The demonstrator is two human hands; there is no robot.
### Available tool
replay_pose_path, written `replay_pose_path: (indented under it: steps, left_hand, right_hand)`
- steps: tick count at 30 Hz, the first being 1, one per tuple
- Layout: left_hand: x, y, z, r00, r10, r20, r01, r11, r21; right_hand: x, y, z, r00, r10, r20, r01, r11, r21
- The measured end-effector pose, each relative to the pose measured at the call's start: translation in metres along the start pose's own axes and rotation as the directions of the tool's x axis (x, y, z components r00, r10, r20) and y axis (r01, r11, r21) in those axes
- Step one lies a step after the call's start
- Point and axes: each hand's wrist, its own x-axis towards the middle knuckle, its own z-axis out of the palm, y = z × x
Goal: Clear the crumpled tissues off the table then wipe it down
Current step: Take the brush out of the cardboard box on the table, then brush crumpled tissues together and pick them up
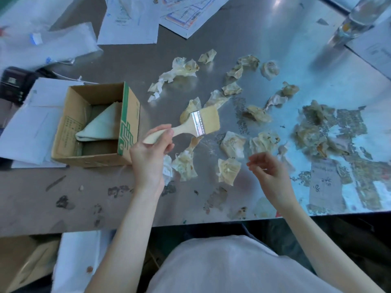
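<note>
No text can be read. The cardboard box (95, 125) at nine o'clock carries a green printed pattern and a block of tiny print, and the printed papers (186, 13) at twelve o'clock show diagrams, all too blurred to make out.

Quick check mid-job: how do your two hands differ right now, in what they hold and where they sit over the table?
The left hand grips the wooden handle of a paintbrush; the right hand holds nothing, its fingers loosely curled. The left hand sits beside the cardboard box; the right hand hangs further from it, near the stained patch of the table. Both hover over the crumpled tissues, none yet cleared.
</note>
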Motion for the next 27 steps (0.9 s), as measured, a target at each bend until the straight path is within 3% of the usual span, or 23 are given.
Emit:
replay_pose_path:
  steps: [4, 8, 13, 16, 19, 27]
  left_hand:
    - [-0.013, -0.005, 0.003, 0.990, -0.116, -0.078, 0.106, 0.988, -0.113]
    - [-0.028, -0.007, -0.004, 0.983, 0.166, -0.075, -0.150, 0.972, 0.182]
    - [-0.039, -0.012, -0.016, 0.878, 0.469, 0.096, -0.449, 0.738, 0.504]
    - [-0.046, -0.024, -0.013, 0.849, 0.487, 0.205, -0.503, 0.627, 0.595]
    - [-0.053, -0.037, -0.006, 0.879, 0.427, 0.213, -0.461, 0.646, 0.608]
    - [-0.056, -0.051, 0.007, 0.976, 0.202, 0.080, -0.215, 0.839, 0.501]
  right_hand:
    - [0.001, 0.007, -0.003, 0.998, -0.013, 0.063, 0.015, 0.999, -0.031]
    - [0.001, 0.011, 0.001, 0.993, -0.011, 0.119, 0.014, 1.000, -0.021]
    - [0.001, 0.014, 0.008, 0.987, -0.001, 0.160, 0.005, 1.000, -0.023]
    - [0.000, 0.018, 0.012, 0.980, 0.023, 0.196, -0.012, 0.998, -0.058]
    - [-0.001, 0.021, 0.016, 0.974, 0.065, 0.219, -0.052, 0.997, -0.063]
    - [-0.001, 0.019, 0.028, 0.947, 0.122, 0.298, -0.134, 0.991, 0.018]
